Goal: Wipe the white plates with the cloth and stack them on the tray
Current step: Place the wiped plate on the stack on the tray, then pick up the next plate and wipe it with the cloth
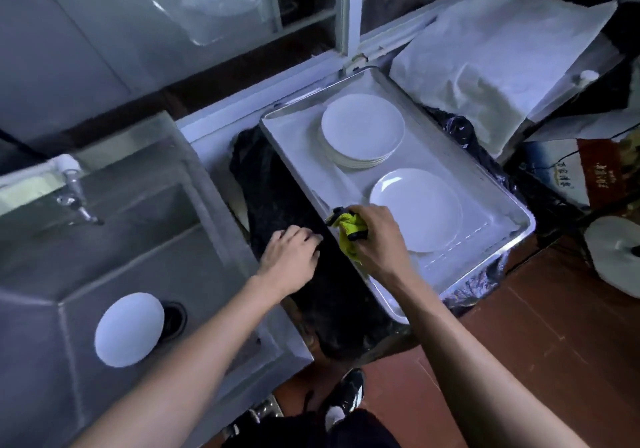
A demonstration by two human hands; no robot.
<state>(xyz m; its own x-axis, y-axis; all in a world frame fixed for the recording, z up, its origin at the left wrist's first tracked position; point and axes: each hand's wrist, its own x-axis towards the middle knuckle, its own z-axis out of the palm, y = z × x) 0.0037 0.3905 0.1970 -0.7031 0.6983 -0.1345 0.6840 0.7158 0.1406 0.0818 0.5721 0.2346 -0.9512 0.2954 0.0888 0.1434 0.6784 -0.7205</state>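
Nearest the camera, a black-and-white shoe (349,395) stands on the reddish-brown tiled floor (540,326), just beside the near corner of the steel sink.

At far left a metal tap (78,202) juts over the sink (41,274), a deep, dull stainless basin with sloped walls. One round white plate (130,329) lies on its bottom, partly covering the dark drain (175,319); the basin around it leaves open room.

Right of the sink rim, a crinkled black plastic sheet (277,188) fills the strip between sink and tray. The left hand (289,255) hovers over this strip, palm down, fingers loosely curled and grasping nothing, well apart from the sink plate and near the tray's left edge.

The right hand (375,240) is clenched around a bunched yellow-green cloth (348,229), over the tray's near-left rim and just beside a single plate.

The tray (491,184) is a rectangular shiny metal pan with raised, rounded edges, resting on the black-covered bench. Inside it, the single white plate (420,208) lies flat in the near half, touching distance from the cloth, and a stack of white plates (362,129) sits in the far half. Bare tray floor remains along the left and right sides.

Far right, a rumpled white cloth sheet (502,56) drapes over something beside the tray.
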